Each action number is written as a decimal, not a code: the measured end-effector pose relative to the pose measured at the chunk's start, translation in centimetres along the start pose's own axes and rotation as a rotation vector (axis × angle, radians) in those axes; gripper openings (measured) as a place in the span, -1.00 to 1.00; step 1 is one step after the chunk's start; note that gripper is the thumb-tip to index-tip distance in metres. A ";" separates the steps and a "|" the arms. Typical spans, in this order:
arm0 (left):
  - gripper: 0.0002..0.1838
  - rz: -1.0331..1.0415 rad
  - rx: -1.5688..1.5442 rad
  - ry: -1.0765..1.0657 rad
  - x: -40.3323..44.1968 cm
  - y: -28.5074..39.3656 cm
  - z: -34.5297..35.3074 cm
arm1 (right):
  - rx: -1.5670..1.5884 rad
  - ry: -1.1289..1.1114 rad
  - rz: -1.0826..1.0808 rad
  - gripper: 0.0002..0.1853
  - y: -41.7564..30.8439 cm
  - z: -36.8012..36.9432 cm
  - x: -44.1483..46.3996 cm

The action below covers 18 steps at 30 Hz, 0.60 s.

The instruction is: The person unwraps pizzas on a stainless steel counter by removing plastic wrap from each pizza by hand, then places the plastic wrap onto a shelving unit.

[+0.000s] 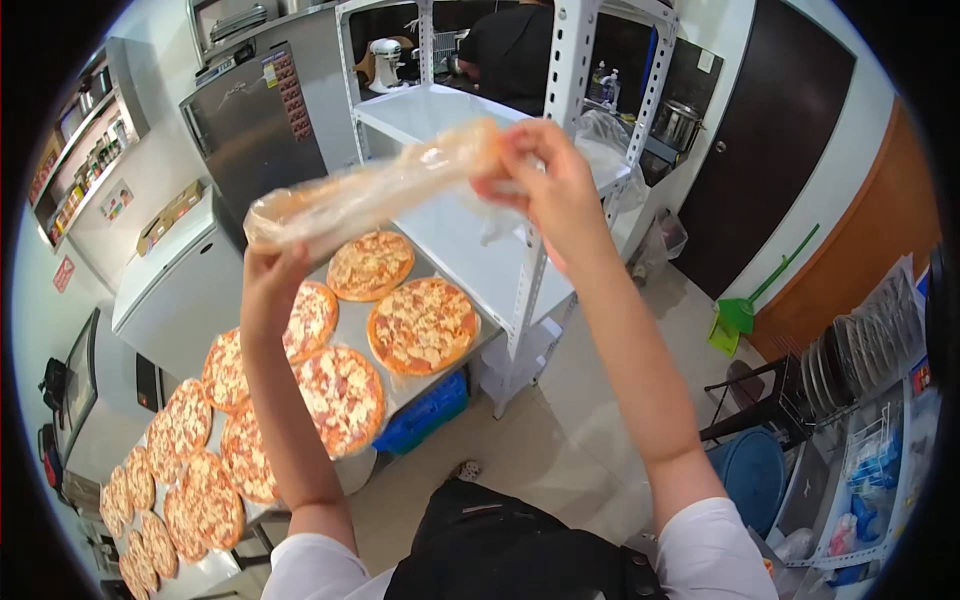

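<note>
Raised in front of me is a plastic-wrapped pizza (375,190), seen almost edge-on and blurred by motion. Clear film covers it, and a brownish crust edge shows through. My left hand (275,285) grips its left end from below. At its right end, the fingers of my right hand (545,185) are closed on the film and edge. Below, several topped pizzas lie on a long metal table (345,325). The nearest to the held one are a pizza at the back (370,265) and a pizza at the table's right corner (422,325).
A white slotted-metal shelf rack (515,330) stands just right of the table. A blue crate (425,412) sits under the table. Behind the rack is a person in dark clothing (510,55). A green dustpan (735,318), a blue bin (750,475) and stacked round pans (850,365) are at right.
</note>
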<state>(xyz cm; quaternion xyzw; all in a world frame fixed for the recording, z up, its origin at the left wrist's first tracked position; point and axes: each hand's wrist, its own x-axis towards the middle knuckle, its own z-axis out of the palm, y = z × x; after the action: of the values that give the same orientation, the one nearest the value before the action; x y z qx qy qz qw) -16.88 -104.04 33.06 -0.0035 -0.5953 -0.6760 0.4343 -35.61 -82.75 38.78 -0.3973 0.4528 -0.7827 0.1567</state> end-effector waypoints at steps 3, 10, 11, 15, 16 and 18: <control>-0.83 0.121 -0.055 -0.071 9.7 -2.8 -1.4 | -0.264 0.063 -0.208 -0.80 2.0 0.2 9.3; -0.66 0.466 0.447 0.194 26.9 -18.0 7.2 | -1.218 0.299 -0.183 -0.46 4.0 -1.8 16.8; -0.61 0.398 0.473 0.039 27.4 -20.5 7.7 | -1.238 0.323 -0.190 -0.46 3.9 -1.9 15.6; -0.55 0.172 0.591 -0.278 26.8 -25.9 7.7 | -0.954 0.114 -0.100 -0.46 2.8 -0.2 9.0; -0.55 0.168 0.581 -0.308 26.8 -26.1 7.4 | -0.960 0.145 -0.091 -0.46 2.2 -0.1 7.9; -0.54 0.243 0.505 -0.468 26.7 -24.9 6.3 | -0.896 0.159 -0.018 -0.49 1.4 -0.5 5.6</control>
<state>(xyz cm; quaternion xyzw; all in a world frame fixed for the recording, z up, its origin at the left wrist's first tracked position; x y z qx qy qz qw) -51.41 -116.67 28.83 -0.1217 -0.8219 -0.4322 0.3506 -39.74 -86.60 40.22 -0.3682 0.7541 -0.5390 -0.0728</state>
